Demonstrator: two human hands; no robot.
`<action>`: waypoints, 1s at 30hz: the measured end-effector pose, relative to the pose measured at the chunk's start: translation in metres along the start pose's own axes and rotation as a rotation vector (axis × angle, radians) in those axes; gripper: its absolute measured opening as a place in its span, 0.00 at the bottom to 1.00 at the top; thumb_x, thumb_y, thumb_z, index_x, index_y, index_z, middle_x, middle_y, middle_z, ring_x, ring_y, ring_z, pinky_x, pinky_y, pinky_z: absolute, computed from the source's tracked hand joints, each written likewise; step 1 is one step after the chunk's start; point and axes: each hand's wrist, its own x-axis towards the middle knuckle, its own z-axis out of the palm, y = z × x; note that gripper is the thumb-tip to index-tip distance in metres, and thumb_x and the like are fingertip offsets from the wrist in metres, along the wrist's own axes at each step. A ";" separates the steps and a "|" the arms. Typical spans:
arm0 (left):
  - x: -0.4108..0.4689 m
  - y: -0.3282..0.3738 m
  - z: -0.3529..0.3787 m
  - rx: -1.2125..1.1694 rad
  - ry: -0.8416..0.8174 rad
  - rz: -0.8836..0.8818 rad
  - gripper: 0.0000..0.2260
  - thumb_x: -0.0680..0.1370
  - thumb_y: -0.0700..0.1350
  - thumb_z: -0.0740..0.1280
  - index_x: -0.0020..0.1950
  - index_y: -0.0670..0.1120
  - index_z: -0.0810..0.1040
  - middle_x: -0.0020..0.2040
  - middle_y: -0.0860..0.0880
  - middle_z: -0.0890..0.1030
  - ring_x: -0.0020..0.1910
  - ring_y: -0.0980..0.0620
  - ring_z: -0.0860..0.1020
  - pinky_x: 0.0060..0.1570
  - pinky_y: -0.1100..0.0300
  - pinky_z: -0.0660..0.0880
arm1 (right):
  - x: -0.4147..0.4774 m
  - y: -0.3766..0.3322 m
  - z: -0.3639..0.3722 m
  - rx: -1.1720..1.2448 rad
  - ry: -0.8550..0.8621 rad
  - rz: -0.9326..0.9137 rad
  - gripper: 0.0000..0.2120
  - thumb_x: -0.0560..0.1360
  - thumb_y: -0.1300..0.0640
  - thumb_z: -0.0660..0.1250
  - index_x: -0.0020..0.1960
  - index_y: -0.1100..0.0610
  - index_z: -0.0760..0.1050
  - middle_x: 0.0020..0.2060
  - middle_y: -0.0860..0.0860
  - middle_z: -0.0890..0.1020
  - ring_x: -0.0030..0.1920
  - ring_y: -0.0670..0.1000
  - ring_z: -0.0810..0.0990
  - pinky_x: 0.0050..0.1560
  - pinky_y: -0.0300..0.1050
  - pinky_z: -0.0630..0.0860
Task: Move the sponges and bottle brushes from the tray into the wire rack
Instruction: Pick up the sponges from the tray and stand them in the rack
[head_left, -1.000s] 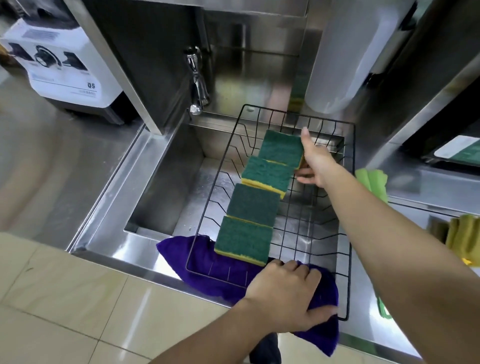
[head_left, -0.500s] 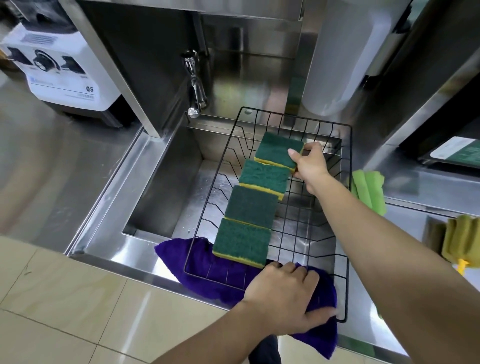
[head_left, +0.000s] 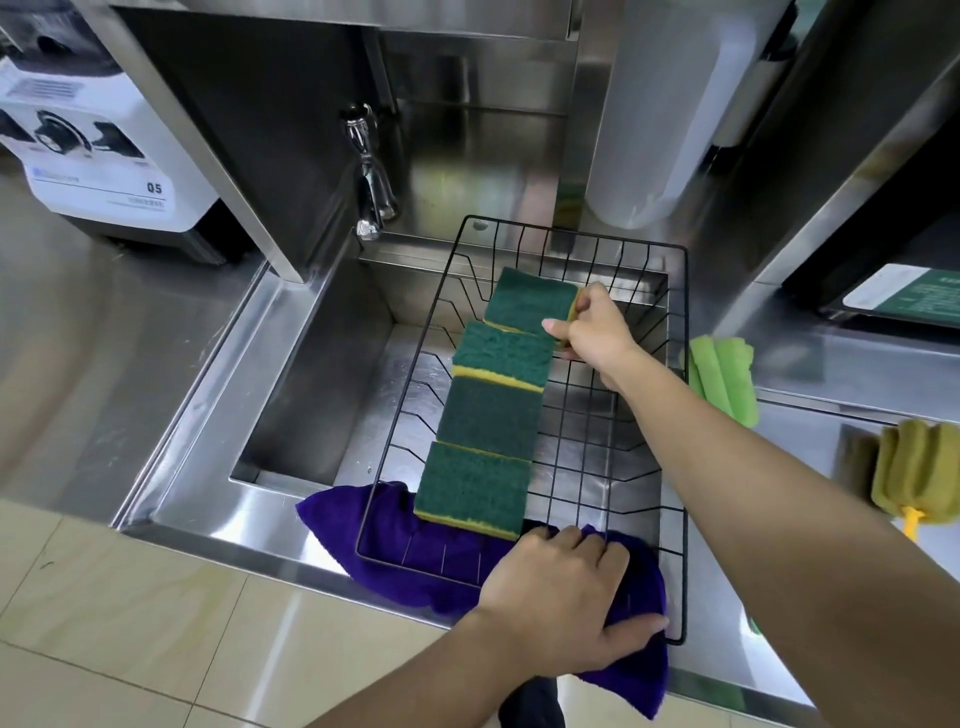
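a person's right hand pinched the far sponge at its right edge, thumb on the green face, inside a black wire rack set over a steel sink. three more sponges lay in a row from that hand back toward the left hand, which pressed flat, fingers spread, on a purple cloth at the rack's near rim. right of the right forearm, a green bottle brush and a yellow bottle brush lay on the tabletop.
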 end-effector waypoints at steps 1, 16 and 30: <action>0.000 0.000 0.000 0.015 -0.006 -0.006 0.25 0.76 0.63 0.51 0.49 0.43 0.74 0.40 0.46 0.80 0.38 0.46 0.76 0.37 0.56 0.71 | 0.000 -0.002 -0.001 0.013 -0.014 -0.010 0.18 0.72 0.64 0.69 0.39 0.49 0.61 0.39 0.49 0.73 0.45 0.53 0.76 0.37 0.45 0.77; 0.002 0.001 -0.004 0.055 -0.054 -0.024 0.24 0.76 0.64 0.50 0.43 0.46 0.75 0.35 0.50 0.79 0.34 0.50 0.75 0.33 0.59 0.71 | -0.012 -0.007 0.010 -0.379 -0.234 0.022 0.44 0.71 0.48 0.70 0.76 0.56 0.47 0.69 0.60 0.61 0.68 0.59 0.65 0.69 0.50 0.64; 0.004 0.004 -0.009 0.035 -0.118 -0.047 0.23 0.75 0.63 0.53 0.42 0.45 0.75 0.35 0.48 0.79 0.34 0.48 0.76 0.33 0.57 0.73 | -0.036 -0.016 -0.002 -0.635 -0.126 -0.097 0.20 0.76 0.51 0.62 0.64 0.60 0.70 0.62 0.60 0.74 0.61 0.60 0.74 0.60 0.51 0.72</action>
